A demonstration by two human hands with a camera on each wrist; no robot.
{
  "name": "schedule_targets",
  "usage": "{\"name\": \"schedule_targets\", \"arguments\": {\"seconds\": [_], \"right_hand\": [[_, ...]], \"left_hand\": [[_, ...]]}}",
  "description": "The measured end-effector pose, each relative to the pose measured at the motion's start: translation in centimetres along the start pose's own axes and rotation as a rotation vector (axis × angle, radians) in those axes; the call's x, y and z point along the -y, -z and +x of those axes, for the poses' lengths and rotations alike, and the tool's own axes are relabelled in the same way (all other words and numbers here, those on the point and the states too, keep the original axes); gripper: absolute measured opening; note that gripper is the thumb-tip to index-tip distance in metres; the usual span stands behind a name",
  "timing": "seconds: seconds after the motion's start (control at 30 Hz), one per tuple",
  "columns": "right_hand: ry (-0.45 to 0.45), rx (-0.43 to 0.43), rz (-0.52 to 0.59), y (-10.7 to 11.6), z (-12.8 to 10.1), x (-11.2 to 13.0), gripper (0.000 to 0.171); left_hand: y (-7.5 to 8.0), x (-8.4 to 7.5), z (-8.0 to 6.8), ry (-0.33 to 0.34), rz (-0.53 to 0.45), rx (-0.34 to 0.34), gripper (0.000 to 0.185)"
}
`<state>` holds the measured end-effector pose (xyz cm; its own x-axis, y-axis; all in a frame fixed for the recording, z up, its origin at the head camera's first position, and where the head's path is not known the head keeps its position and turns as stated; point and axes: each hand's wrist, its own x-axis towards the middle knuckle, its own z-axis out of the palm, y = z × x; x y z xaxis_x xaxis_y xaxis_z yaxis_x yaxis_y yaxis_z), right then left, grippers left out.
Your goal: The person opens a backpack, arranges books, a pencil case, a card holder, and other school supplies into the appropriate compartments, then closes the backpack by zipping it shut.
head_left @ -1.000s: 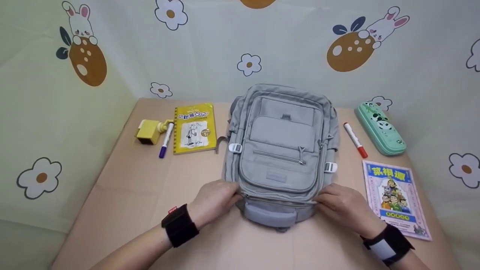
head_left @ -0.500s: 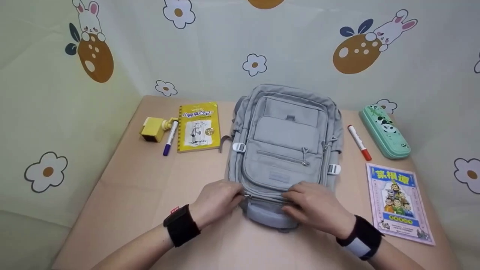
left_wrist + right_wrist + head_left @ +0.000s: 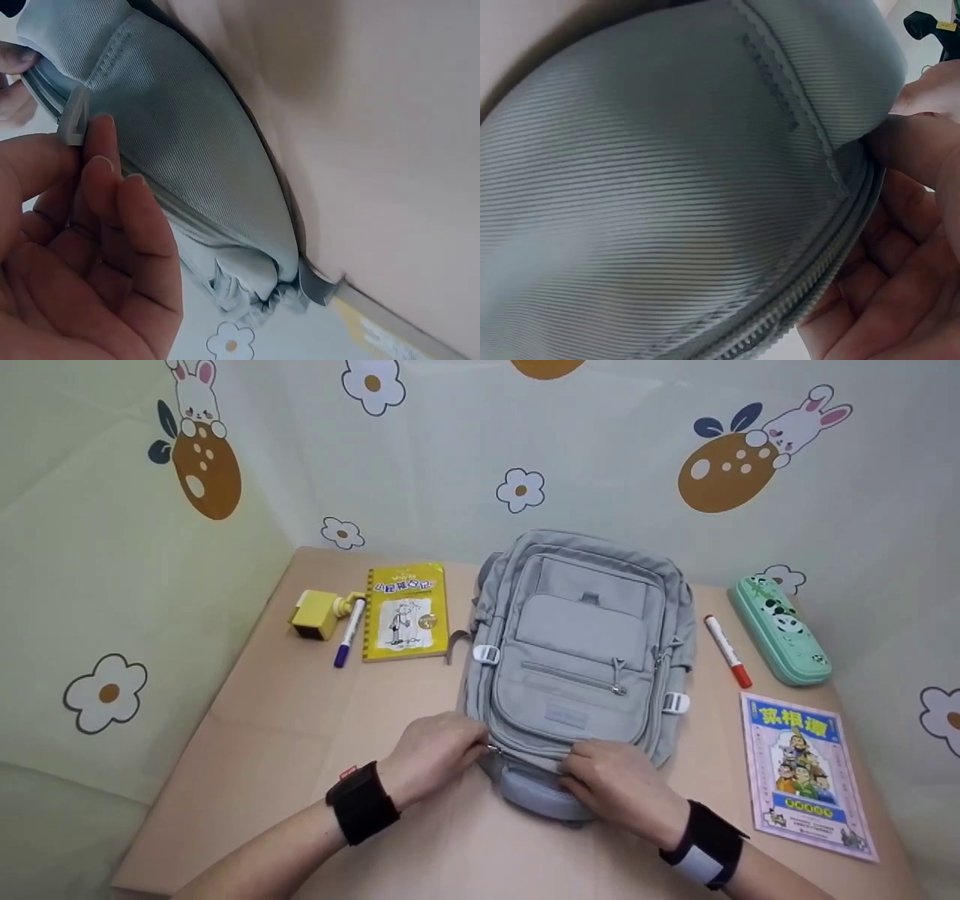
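Observation:
A grey backpack [image 3: 577,641] lies front side up in the head view, its top handle [image 3: 544,795] toward me. At its near left corner my left hand [image 3: 437,757] pinches a zipper pull [image 3: 73,118], clearly seen in the left wrist view between thumb and finger. My right hand [image 3: 621,789] grips the fabric edge along the zipper, near the middle of the bag's near end. In the right wrist view, the zipper teeth [image 3: 784,304] run along the edge beside my right hand's curled fingers. The right fingertips are partly hidden by the bag.
Left of the bag lie a yellow book [image 3: 405,611], a purple-capped marker [image 3: 349,634] and a yellow block-like object [image 3: 316,613]. On the right are a red-capped marker [image 3: 727,651], a green panda pencil case [image 3: 780,630] and a pink-bordered book [image 3: 806,776]. Printed cloth walls surround the table [image 3: 300,727].
My right hand has moved left from the bag's near right corner to the middle of its near end. The left hand stays at the left corner. The head view has shifted slightly.

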<state>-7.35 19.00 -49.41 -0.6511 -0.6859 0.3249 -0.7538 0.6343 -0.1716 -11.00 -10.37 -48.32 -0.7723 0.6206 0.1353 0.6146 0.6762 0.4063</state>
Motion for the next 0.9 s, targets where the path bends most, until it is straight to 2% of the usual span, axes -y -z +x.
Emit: {"name": "schedule_targets", "arguments": {"seconds": [0.1, 0.27, 0.4, 0.53, 0.67, 0.77, 0.9], "right_hand": [[0.018, -0.024, 0.005, 0.0, -0.1, 0.0, 0.007], [0.043, -0.039, 0.011, 0.0, -0.2, 0.0, 0.004], [0.048, -0.024, 0.022, 0.1, -0.2, 0.1, 0.004], [0.02, 0.023, 0.036, 0.4, -0.1, 0.2, 0.006], [0.003, 0.077, 0.025, 1.2, 0.7, 0.2, 0.014], [0.016, 0.112, -0.002, 1.9, 2.1, 0.4, 0.02], [0.027, 0.186, -0.048, 2.8, 5.2, 1.1, 0.027]], "left_hand": [[0.7, 1.4, 0.1, 0.033, 0.013, -0.012, 0.003], [1.6, 4.0, 0.6, 0.152, 0.031, -0.012, 0.002], [1.8, 5.2, 1.3, 0.22, 0.022, 0.007, 0.007], [1.8, 5.3, 1.8, 0.256, -0.025, 0.048, 0.006], [2.0, 5.1, 1.9, 0.277, -0.066, 0.06, 0.005], [2.1, 5.0, 1.9, 0.283, -0.069, 0.062, 0.004], [2.3, 5.0, 1.9, 0.285, -0.064, 0.065, 0.004]]}}
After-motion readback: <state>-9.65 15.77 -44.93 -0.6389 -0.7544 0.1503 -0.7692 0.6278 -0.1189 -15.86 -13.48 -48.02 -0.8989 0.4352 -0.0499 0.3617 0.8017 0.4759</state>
